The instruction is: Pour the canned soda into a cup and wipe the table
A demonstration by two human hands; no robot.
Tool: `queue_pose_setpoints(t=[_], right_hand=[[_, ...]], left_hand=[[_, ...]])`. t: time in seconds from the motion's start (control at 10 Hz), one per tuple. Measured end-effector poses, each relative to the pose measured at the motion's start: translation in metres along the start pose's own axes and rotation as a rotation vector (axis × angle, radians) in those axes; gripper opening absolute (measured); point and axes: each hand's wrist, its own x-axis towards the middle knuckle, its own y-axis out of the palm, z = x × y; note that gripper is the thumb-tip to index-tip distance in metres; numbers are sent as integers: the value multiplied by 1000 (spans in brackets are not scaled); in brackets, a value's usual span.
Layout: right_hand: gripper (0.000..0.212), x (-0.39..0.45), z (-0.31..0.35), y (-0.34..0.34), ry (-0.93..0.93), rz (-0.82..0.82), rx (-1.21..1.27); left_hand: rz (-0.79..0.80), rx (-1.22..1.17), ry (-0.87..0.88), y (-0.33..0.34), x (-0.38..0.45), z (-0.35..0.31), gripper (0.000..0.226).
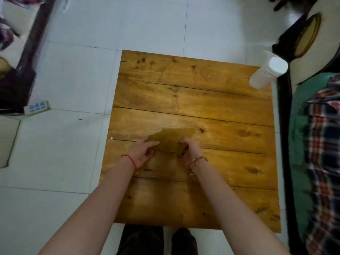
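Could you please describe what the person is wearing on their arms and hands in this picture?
Both forearms are bare, with no sleeves in view. The left hand has a thin red string bracelet at the wrist. The right hand has slim gold-coloured bracelets at the wrist, one with a small dangling charm. No gloves or rings can be made out.

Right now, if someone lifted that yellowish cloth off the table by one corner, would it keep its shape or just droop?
Most likely droop. The cloth already lies bunched and uneven where the left hand and right hand pinch its edges, which suggests soft fabric. It looks thin and probably light. Its nubbly surface should grip the wooden table rather than slide freely.
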Motion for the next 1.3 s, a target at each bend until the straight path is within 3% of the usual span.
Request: queue_pose_setpoints(t=[0.1, 0.2, 0.3, 0.4, 0.5, 0.6, 0.7, 0.8, 0.9, 1.3], right_hand=[[12, 20, 35, 53, -38, 31, -17], [30, 42, 71, 106, -107, 88, -49], [19, 72, 105, 149, -166, 98, -157], [31, 92, 135, 181, -190, 125, -307], [39, 117, 156, 205, -242, 112, -401], [37, 144, 166, 217, -324, 84, -532], [56, 161, 167, 218, -330, 44, -620], [61, 165, 164, 214, -351, 0, -752], [59, 171, 159, 205, -353, -18, -721], [33, 155, 152, 187, -365, -236, -689]], left_hand=[[22, 14, 78, -17, 19, -55, 18], [10, 1, 152, -34, 42, -107, 26], [-57, -37, 220, -49, 67, -156, 22], [-83, -9, 294, -61, 91, -193, 21], [-134, 82, 379, -68, 116, -218, 36], [-194, 161, 439, -70, 140, -229, 43], [-257, 189, 413, -70, 160, -229, 50], [-262, 168, 302, -68, 173, -219, 57], [-250, 192, 237, -65, 181, -208, 54], [-517, 634, 329, -67, 159, -206, 44]])
